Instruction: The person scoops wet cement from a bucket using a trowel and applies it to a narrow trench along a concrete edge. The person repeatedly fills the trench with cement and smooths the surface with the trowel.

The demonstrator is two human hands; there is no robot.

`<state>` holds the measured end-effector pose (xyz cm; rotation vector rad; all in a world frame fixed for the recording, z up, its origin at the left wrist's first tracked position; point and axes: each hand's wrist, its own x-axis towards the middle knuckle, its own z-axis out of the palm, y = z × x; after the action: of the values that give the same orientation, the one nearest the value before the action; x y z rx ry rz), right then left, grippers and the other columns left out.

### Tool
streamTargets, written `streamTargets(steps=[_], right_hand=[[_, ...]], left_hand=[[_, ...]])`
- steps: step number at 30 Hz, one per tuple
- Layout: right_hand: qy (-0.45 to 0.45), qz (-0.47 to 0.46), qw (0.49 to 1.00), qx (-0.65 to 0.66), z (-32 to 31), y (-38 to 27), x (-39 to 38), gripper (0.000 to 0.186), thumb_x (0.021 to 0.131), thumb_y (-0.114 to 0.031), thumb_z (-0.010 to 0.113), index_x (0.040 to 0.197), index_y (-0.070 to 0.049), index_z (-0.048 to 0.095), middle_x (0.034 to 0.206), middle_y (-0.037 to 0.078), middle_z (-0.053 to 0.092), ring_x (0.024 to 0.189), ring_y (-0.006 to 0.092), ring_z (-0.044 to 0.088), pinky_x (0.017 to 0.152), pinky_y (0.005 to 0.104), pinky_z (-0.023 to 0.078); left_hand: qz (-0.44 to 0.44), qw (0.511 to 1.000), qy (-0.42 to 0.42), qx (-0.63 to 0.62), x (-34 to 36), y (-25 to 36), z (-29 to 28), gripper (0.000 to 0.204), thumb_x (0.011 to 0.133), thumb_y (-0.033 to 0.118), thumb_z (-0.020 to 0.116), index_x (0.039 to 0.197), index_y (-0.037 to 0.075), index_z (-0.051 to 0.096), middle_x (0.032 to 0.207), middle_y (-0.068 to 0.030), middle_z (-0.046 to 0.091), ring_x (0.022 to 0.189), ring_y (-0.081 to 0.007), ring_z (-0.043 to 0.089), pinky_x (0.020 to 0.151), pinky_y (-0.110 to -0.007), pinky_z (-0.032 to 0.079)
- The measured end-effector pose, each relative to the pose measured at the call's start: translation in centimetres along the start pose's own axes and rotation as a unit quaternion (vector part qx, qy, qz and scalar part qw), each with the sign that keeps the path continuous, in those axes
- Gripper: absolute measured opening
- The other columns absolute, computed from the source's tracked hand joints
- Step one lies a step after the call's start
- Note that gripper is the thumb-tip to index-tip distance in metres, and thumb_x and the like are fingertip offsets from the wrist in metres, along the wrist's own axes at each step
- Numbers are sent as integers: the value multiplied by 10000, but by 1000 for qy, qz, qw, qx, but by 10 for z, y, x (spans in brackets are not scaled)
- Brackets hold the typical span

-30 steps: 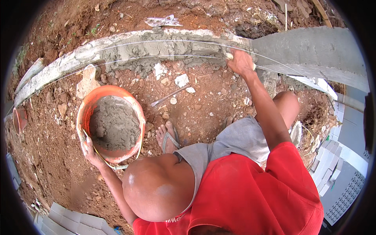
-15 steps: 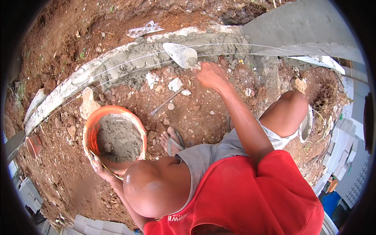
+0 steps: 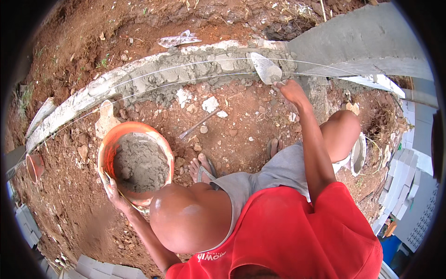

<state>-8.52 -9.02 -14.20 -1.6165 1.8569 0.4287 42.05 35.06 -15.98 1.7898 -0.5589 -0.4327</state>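
Note:
My right hand [image 3: 290, 91] is closed round the handle of a pointed trowel [image 3: 266, 69]. Its blade lies over the wet mortar [image 3: 186, 72] along the top of a low curved wall [image 3: 69, 103], near where that meets a smooth grey wall [image 3: 357, 42]. Two taut strings run along the mortar, and the blade crosses them. At the left, my left hand [image 3: 113, 189] grips the near left edge of an orange bucket [image 3: 106, 153], its fingers partly hidden against the side. Grey mortar [image 3: 141, 162] partly fills the bucket.
A flat metal bar [image 3: 199, 124] and white stone pieces [image 3: 211, 103] lie on the reddish soil before me. A small orange container [image 3: 35, 167] is at far left, a whitish bucket [image 3: 358, 156] beside my right knee. Crumpled plastic [image 3: 179, 39] lies beyond the wall. Grey blocks [image 3: 400, 183] are stacked at right.
My right hand has moved the trowel to the right along the mortar, towards the smooth grey wall. The mortar behind it looks more spread. My left hand stays on the bucket.

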Motion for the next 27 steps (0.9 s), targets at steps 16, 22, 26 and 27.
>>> streamTargets(steps=[16,22,26,27], right_hand=[[-113,-483,794,-351,151,-292,-120,252,805,-148,648,872,78,737,844,288,731,761,422,736,713,519,582],[-190,-499,820,-206,226,-248,-173,300,866,-215,704,897,82,736,875,320,706,823,470,719,758,534,569],[-213,-466,846,-148,231,-239,-203,355,902,-260,683,941,88,744,918,333,713,915,478,721,839,549,566],[-228,-468,841,-145,243,-247,-206,356,907,-259,691,972,87,742,929,334,713,921,480,720,843,545,567]], left_hand=[[-101,985,92,-103,-38,32,42,507,939,52,755,1416,-43,612,1460,-108,601,1350,-204,531,1184,-346,346],[-59,984,122,-118,-25,1,22,486,944,79,756,1394,-52,630,1343,-84,648,1214,-166,581,1097,-324,414],[-76,979,133,-131,-24,5,19,490,948,81,753,1398,-62,624,1317,-91,667,1213,-162,586,1117,-327,398],[-64,979,131,-140,-22,6,23,495,946,78,754,1402,-62,622,1329,-97,666,1230,-169,585,1128,-326,391]])
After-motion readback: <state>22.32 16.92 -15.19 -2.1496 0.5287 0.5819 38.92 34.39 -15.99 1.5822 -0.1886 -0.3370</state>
